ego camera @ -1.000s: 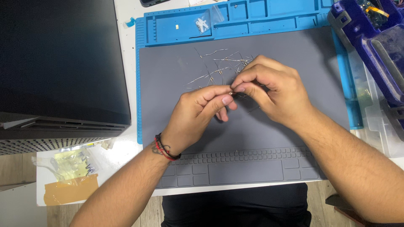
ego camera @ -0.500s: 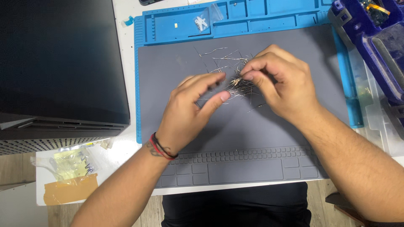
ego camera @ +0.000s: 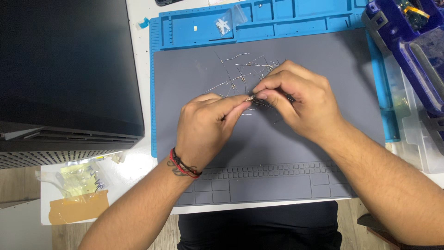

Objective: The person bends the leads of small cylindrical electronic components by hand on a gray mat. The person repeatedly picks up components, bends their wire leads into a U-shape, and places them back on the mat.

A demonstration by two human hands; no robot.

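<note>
On the grey work mat (ego camera: 203,74) lies a loose pile of thin wire-leaded resistors (ego camera: 240,69). My left hand (ego camera: 206,127) and my right hand (ego camera: 298,99) meet over the mat's middle, fingertips almost touching. Between them they pinch one small tan resistor (ego camera: 250,98), each hand on one of its ends. My right hand covers part of the pile. A red and black band sits on my left wrist.
A large black box (ego camera: 64,69) stands left of the mat. The mat's blue tray section (ego camera: 277,18) at the back holds a small clear bag (ego camera: 229,22). Purple and clear plastic boxes (ego camera: 411,55) sit at the right. A taped plastic bag (ego camera: 78,190) lies lower left.
My left hand, which had spread its fingers half a second ago, has closed again onto the resistor that my right hand holds. Both hands sit slightly lower on the mat.
</note>
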